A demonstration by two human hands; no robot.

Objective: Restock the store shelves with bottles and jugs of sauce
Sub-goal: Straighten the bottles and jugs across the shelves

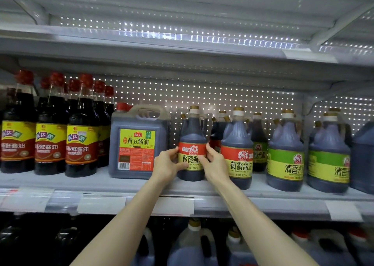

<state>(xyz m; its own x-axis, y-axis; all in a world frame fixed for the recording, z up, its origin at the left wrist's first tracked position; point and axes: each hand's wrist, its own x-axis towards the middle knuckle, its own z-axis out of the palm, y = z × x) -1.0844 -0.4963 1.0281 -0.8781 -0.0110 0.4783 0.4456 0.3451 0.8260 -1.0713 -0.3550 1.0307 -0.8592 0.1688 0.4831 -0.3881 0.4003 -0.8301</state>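
While red-capped bottles [50, 128] crowd the shelf's [263, 203] far left, a square jug [137, 142] stands next, just beside the work. Left hand [168, 164] and right hand [215, 164] grip the red-labelled sauce bottle [192, 144] from either side, fingers curled round its label; it stands upright on the shelf, near the front edge. To its right, a matching bottle [237, 150] sits very near the right hand, then green-labelled jugs [286, 152]. Risk: turning or sliding it could knock that neighbour, or tip it off the front lip.
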